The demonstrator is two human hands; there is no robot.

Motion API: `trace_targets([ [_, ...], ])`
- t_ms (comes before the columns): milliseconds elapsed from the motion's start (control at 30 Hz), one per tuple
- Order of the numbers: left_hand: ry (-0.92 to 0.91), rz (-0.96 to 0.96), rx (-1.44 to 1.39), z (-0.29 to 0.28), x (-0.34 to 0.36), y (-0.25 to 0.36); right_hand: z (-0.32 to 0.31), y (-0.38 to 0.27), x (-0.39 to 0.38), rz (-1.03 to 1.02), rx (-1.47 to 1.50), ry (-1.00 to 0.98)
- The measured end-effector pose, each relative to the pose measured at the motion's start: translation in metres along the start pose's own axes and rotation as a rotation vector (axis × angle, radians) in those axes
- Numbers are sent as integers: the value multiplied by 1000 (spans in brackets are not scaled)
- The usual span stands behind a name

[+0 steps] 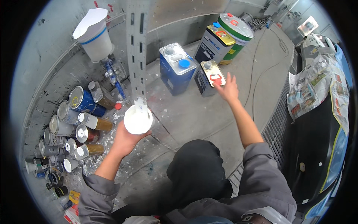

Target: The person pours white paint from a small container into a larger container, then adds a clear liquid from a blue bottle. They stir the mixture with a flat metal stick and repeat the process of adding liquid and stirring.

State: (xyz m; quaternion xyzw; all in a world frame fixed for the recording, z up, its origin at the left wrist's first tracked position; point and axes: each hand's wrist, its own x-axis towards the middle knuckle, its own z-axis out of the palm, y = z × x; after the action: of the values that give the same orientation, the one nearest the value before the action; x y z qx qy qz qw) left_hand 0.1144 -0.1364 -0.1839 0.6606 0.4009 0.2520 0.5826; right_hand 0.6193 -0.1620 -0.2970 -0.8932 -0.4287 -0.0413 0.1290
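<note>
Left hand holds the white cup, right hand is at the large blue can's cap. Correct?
Wrong can: in the head view, the right hand is at the red cap of the small dark can. The left hand does hold the white cup.

- Reads fairly bright overall, cool grey, diffused evenly across the floor (209, 123).
- Burns out to near-white inside the cup (137, 120); loses detail there.
- Glares at the bright panel (308, 25), upper right.
- Catches highlights on the silvery top of the blue can (174, 76).
- Sinks to murky, low-contrast shadow around the dark trousers (197, 164).
- Bends the post-to-wall lines and floor grating (274, 123) outward; falls to black at the corners.
- Resolves best mid-frame; softens toward the rim.
</note>
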Motion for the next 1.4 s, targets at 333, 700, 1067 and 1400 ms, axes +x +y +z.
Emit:
trace_targets([
  [333, 162, -50, -223, 85, 26, -62, 54, -21, 8, 57, 208, 24],
  [700, 156, -5, -285, 112, 48, -107, -219, -63, -24, -674, -29, -416],
  [1067, 139, 103, -253, 128, 63, -139, -308, -244, -96, -998, -634, -674],
  [1400, 225, 148, -200, 129, 52, -117, -295, -320, -131, -866, -984, -773],
])
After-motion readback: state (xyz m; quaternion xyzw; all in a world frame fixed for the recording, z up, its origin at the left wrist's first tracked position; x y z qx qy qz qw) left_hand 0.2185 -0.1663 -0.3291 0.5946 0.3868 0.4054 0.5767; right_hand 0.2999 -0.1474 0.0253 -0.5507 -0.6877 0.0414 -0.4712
